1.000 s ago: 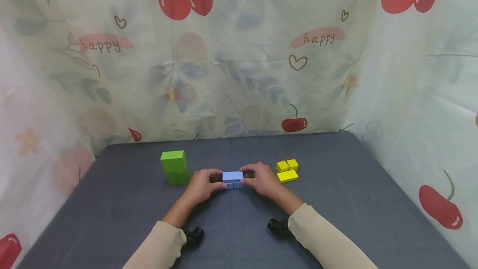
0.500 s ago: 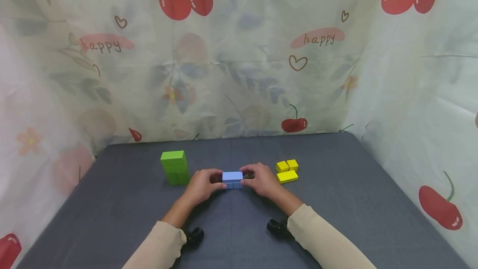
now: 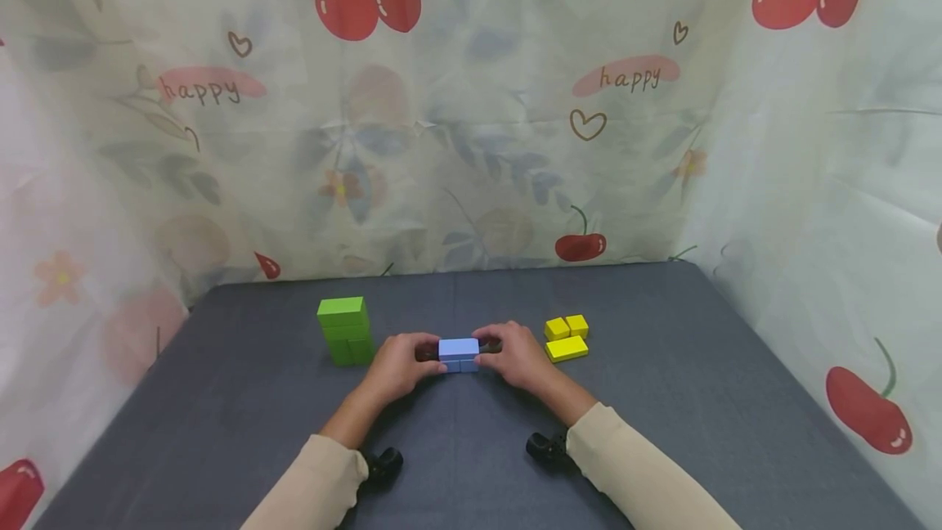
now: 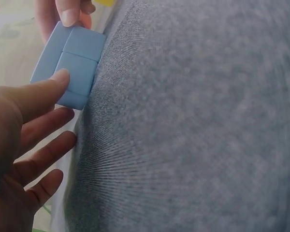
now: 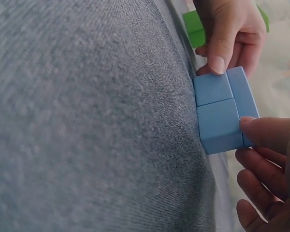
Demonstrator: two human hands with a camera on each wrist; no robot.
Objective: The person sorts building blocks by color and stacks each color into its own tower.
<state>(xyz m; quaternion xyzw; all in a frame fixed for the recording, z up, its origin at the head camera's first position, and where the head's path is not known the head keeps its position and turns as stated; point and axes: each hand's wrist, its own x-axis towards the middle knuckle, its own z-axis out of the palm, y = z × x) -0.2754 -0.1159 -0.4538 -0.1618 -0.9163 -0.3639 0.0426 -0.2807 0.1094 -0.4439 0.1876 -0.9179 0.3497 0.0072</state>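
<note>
blue blocks (image 3: 459, 353) mid-table, squeezed between left hand (image 3: 398, 366) and right hand (image 3: 518, 354), thumbs pinching the ends; hard, light, probably smooth, best gripped on flat ends

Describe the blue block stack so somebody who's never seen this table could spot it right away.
On the grey table, look midway between the green tower and the flat yellow pieces. The blue block stack sits there, the only one with hands at both ends.
</note>
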